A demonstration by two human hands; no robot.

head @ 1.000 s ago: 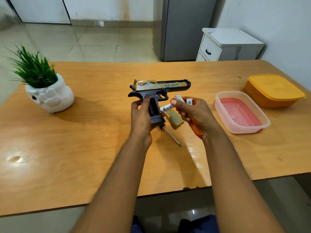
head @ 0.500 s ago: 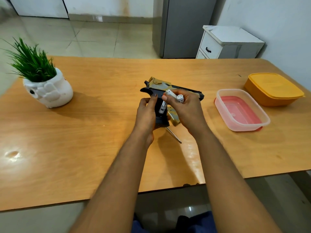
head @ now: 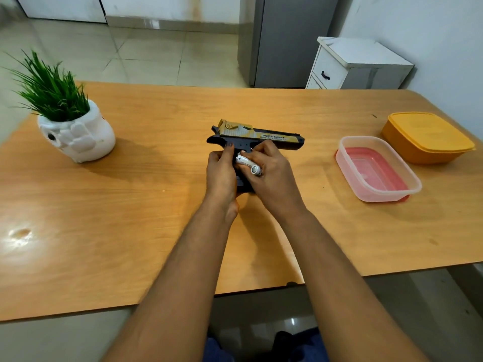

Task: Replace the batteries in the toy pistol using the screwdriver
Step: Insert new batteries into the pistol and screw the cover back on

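Your left hand [head: 221, 173] grips the toy pistol [head: 257, 138] by its handle, mid-tabletop [head: 130, 205]. Your right hand [head: 271, 173] pinches a white battery [head: 247, 164] against it.

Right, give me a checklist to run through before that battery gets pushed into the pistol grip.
1. Left hand grips the black-and-gold toy pistol by its handle: ok.
2. Right hand holds a white cylindrical battery: ok.
3. Battery at the grip: ok.
4. Polarity matches the compartment: cannot tell.
5. Compartment open and empty: cannot tell, hands hide it.
6. Screwdriver and cover within reach: cannot tell, neither is in view.
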